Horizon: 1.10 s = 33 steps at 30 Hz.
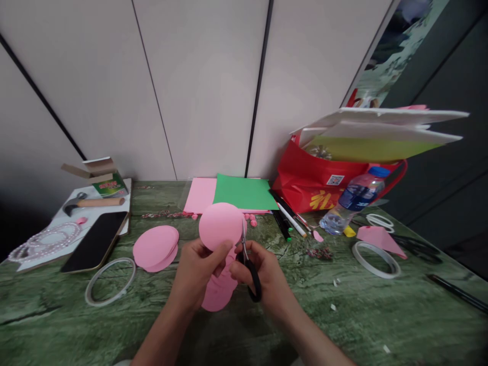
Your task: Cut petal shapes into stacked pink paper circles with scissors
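Note:
My left hand (202, 267) pinches a round pink paper disc (220, 225) by its lower edge, thumb in front, and holds it up above the table. Through the black handles of a pair of scissors (253, 278) go the fingers of my right hand (263, 269). The scissor blades point up along the right edge of the disc; whether they are fully closed is hard to see. Beneath my hands lie more pink paper pieces (217, 296) with rounded edges, partly covered by my fingers. Left of my left hand rests a pile of pink paper discs (155, 247).
Tape rolls lie left (89, 295) and right (375, 272). A phone (95, 241), bead string (49, 241), hammer (97, 202) and small box (109, 184) sit left. Green paper (246, 193) and pens (292, 219) lie behind; a red bag (297, 178) and water bottle (353, 201) stand right.

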Tool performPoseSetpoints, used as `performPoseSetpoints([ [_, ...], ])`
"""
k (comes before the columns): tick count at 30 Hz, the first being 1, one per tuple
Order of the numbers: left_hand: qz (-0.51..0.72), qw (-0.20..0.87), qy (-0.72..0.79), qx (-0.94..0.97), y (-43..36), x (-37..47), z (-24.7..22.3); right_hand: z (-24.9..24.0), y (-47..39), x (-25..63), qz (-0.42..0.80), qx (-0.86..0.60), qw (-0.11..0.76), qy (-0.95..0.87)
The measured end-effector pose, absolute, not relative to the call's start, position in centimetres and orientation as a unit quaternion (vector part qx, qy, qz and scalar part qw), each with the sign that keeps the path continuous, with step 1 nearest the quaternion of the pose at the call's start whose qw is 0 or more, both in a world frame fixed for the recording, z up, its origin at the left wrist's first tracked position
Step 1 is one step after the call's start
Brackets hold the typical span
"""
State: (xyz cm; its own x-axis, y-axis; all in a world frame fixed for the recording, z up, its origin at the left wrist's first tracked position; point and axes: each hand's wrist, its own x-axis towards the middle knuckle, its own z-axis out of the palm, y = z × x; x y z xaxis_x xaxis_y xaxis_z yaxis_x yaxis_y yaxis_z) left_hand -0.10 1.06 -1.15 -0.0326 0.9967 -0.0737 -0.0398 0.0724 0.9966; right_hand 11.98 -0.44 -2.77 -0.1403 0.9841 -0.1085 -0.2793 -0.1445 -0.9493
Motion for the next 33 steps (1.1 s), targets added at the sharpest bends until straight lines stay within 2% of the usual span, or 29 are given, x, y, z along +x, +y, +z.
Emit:
performPoseSetpoints([
  [9, 0.513, 0.529, 0.495, 0.461, 1.1, -0.13, -0.88, -2.95, -0.45, 11.87, 0.63, -0.427, 0.494, -0.42],
  [14, 0.523, 0.575, 0.463, 0.426, 1.04, 0.01, -0.89, -3.28, -0.58, 11.79, 0.642, -0.41, 0.489, -0.425],
  [23, 0.52, 0.502, 0.531, 0.442, 1.06, -0.18, -1.37, -3.33, -0.76, 11.57, 0.651, -0.401, 0.472, -0.439],
  [33, 0.492, 0.527, 0.529, 0.447, 0.9, -0.09, -0.84, -3.16, -0.46, 11.83, 0.647, -0.377, 0.512, -0.42],
])
